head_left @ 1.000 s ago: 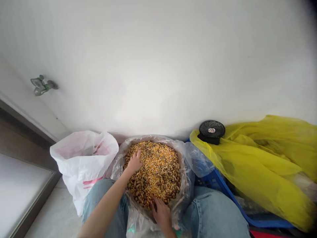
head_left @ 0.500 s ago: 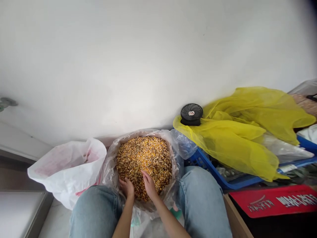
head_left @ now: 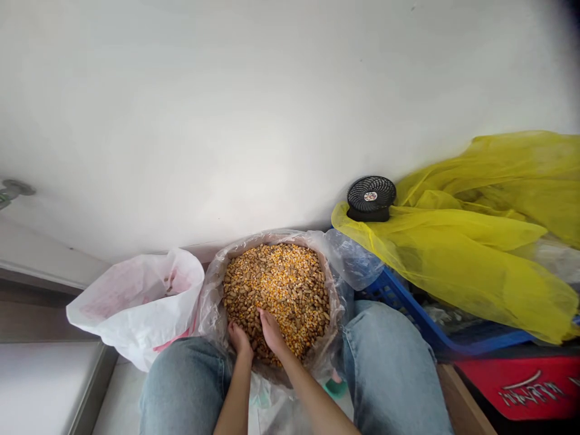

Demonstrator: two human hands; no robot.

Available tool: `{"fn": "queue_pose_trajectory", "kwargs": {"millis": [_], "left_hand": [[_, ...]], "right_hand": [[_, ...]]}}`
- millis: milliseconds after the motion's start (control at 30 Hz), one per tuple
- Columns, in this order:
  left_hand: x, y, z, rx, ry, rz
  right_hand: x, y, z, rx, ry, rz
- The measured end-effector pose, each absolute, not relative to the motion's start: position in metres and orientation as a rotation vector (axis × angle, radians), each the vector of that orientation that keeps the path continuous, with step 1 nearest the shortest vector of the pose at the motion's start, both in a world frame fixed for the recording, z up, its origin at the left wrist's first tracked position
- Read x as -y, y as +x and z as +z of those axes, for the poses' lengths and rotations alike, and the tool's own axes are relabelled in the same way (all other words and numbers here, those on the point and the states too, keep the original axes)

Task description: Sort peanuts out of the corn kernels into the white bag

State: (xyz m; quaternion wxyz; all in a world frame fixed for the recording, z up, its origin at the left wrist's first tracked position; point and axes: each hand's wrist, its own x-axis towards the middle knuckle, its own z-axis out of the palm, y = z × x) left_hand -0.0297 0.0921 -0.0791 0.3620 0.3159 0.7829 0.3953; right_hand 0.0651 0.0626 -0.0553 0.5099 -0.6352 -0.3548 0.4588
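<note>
White painted wall (head_left: 226,121) fills most of our view and meets a pale tiled floor (head_left: 122,396) low down. Our left hand (head_left: 239,339) is sunk to the fingers in a heaped mix of yellow-orange dried corn kernels and brown peanuts in the shell (head_left: 276,284), its palm cupped and turned inward. Our right hand (head_left: 272,332) slants in just beside it, fingers together and tips buried, so the two hands almost touch. Because the fingertips vanish under the kernels, we cannot tell whether either grip is closed on anything. Our forearms (head_left: 317,402) rise from the bottom of the view toward the mix.

Corn and peanuts are scattered unevenly, with a brighter patch of kernels toward the middle, and the heap fills its container almost to the opening. That container is a clear plastic bag (head_left: 209,308) with its rim rolled outward, resting between our knees in pale blue jeans (head_left: 389,362).

Touching it on the left slumps a white plastic bag with pink print (head_left: 136,314). To the right, a blue plastic crate (head_left: 399,305) lies under a crumpled translucent yellow plastic sheet (head_left: 457,241), and a small round black fan (head_left: 370,196) stands on the sheet. A red printed mat (head_left: 521,386) lies at the lower right.
</note>
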Motion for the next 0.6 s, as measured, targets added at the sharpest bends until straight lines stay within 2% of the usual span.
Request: {"fn": "queue_pose_trajectory", "kwargs": {"millis": [367,600], "left_hand": [[-0.087,-0.027,-0.073,-1.881,1.001,0.872],[-0.087,-0.024,-0.065,-1.793,0.938,0.880]], "right_hand": [[-0.057,0.044,-0.068,0.859,-1.599,0.994],[-0.059,0.044,-0.072,0.741,-1.528,1.093]]}}
